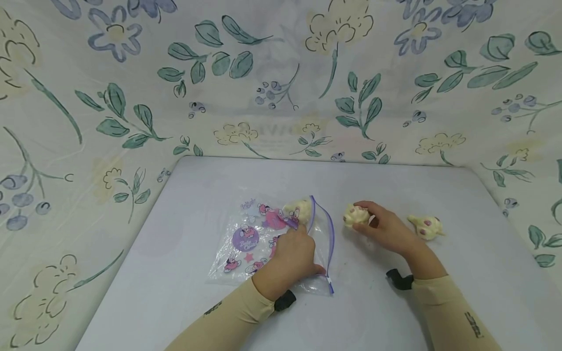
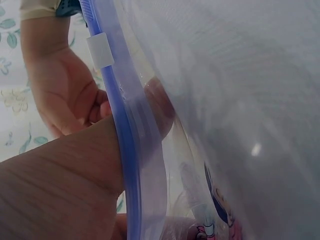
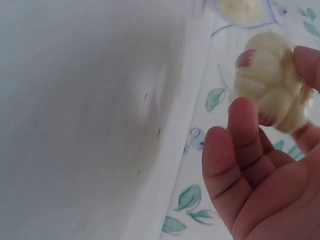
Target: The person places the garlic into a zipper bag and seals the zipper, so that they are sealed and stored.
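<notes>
A clear zip bag with pink and purple cartoon prints lies flat, its purple zip edge facing right. My left hand grips it near the opening; the thumb shows through the plastic beside the purple zip strip. One pale garlic bulb sits inside the bag by its mouth, partly covered by prints. To the right of the opening, my right hand pinches a second garlic bulb with purple-pink patches between thumb and fingers. A third garlic bulb lies on the table beyond that hand.
A white table carries everything, with flower-patterned cloth rising behind it and at both sides. The bag's white slider sits at the near end of the zip. Black camera mounts are worn at both wrists.
</notes>
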{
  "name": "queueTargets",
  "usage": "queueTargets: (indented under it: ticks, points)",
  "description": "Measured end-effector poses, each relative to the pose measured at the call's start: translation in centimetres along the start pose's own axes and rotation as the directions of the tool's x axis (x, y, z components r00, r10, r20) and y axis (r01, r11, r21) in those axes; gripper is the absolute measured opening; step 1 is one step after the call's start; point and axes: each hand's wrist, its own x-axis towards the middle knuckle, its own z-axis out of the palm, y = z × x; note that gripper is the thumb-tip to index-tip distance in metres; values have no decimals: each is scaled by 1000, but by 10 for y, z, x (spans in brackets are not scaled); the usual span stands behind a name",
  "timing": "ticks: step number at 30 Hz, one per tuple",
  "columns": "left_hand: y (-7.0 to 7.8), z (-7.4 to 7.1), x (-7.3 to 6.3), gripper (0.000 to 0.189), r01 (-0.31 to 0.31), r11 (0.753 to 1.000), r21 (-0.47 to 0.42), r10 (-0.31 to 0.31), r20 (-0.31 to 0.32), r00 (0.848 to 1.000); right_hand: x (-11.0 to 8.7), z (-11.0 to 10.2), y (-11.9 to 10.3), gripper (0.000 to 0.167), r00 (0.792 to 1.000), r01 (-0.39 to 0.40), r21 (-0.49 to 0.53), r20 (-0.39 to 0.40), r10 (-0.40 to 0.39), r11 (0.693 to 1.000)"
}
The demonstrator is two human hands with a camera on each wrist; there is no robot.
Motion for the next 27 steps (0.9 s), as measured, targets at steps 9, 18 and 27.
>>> queueTargets:
  ticks: [9, 18, 27]
  points:
    - [0, -1, -1, 74, -2, 1000, -26, 2, 2, 1000, -3, 9, -9, 62, 980, 189, 86, 51, -194, 978]
    - [-1, -1, -1, 75, -3, 1000, -15, 3, -7, 1000, -1, 17, -16, 55, 984, 115, 236, 103, -143, 965]
    - [0, 0, 0, 74, -1, 1000, -10, 1, 14, 1000, 3, 31, -13, 48, 977, 125, 129, 154, -144, 984]
